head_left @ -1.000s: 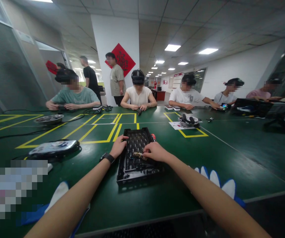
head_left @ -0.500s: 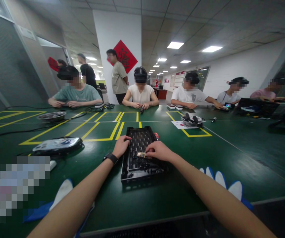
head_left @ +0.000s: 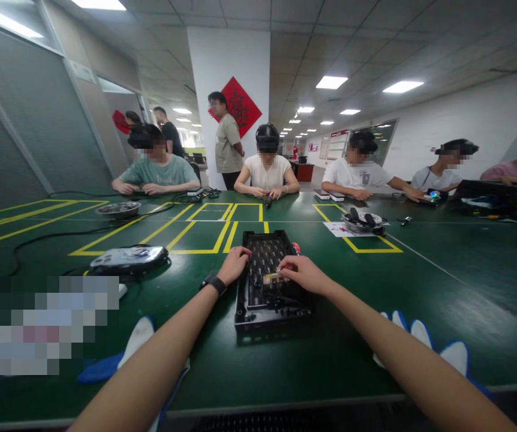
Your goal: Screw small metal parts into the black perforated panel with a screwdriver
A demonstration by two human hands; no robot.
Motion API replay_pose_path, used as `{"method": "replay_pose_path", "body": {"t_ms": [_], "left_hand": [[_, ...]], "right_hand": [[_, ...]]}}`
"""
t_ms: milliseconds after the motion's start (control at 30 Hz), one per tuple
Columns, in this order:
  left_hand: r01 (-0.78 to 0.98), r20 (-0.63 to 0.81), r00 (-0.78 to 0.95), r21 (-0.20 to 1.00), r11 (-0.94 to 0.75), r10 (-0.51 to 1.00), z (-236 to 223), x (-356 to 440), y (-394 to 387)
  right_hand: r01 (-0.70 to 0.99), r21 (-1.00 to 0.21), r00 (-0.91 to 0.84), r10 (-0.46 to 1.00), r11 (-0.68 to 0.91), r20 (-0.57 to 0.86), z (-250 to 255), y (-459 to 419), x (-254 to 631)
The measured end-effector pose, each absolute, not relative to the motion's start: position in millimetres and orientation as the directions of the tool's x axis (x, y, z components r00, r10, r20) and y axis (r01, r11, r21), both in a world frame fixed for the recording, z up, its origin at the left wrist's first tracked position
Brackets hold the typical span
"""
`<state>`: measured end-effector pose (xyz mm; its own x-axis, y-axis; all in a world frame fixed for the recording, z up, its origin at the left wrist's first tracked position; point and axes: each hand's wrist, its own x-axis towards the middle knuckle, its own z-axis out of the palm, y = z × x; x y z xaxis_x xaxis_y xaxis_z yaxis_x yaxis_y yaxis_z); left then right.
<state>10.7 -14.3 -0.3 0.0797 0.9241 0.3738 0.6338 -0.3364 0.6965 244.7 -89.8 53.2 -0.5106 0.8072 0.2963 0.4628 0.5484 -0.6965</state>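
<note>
Green table (head_left: 222, 372) shows at the bottom of the frame, with its near edge under our arms. A left glove (head_left: 137, 336) lies at lower left and a right glove (head_left: 418, 333) at lower right, so our elbow room is between them. Everything sits further right than half a second ago, because our view has turned left. The black tray (head_left: 258, 324) is just right of the middle, with green room in front of it and on both sides. Inside it, a little gold board (head_left: 270, 279) looks flatter and more yellow than before. Our right hand (head_left: 306, 275) has its thumb and finger close together at the board; we can't tell if they pinch it. Our left hand (head_left: 235, 265) has bent fingers touching the tray's left edge; we can't tell if they grip. Past the tray, yellow tape (head_left: 222, 235) marks the table, and people sit along the far edge.
</note>
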Motion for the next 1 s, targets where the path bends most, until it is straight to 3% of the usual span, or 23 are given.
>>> {"method": "replay_pose_path", "body": {"t_ms": [167,267,467,600,767,1000], "left_hand": [[0.638,0.388,0.096,0.683,-0.356,0.917,-1.1,10.4,-13.9],[0.643,0.395,0.098,0.675,-0.361,0.913,-1.5,10.5,-13.4],[0.642,0.4,0.095,0.675,-0.363,0.912,-1.2,11.1,-14.9],[0.641,0.397,0.091,0.678,-0.359,0.913,0.1,10.9,-15.9],[0.643,0.391,0.088,0.68,-0.352,0.916,0.9,10.8,-16.0],[0.636,0.392,0.026,0.704,-0.318,0.92,-0.5,15.1,-12.0]], "right_hand": [[0.206,-0.905,-0.654,0.741,0.371,0.155,63.4,-103.1,240.2],[0.228,-0.919,-0.778,0.628,0.321,0.026,66.5,-114.1,236.4],[0.383,-0.8,-0.815,0.576,0.462,-0.057,70.6,-124.5,233.4],[0.431,-0.663,-0.821,0.57,0.611,-0.008,74.4,-127.0,233.2],[0.375,-0.533,-0.857,0.502,0.758,0.111,76.5,-133.2,230.7],[0.392,-0.538,-0.831,0.538,0.746,0.142,71.6,-131.5,230.5]]}}
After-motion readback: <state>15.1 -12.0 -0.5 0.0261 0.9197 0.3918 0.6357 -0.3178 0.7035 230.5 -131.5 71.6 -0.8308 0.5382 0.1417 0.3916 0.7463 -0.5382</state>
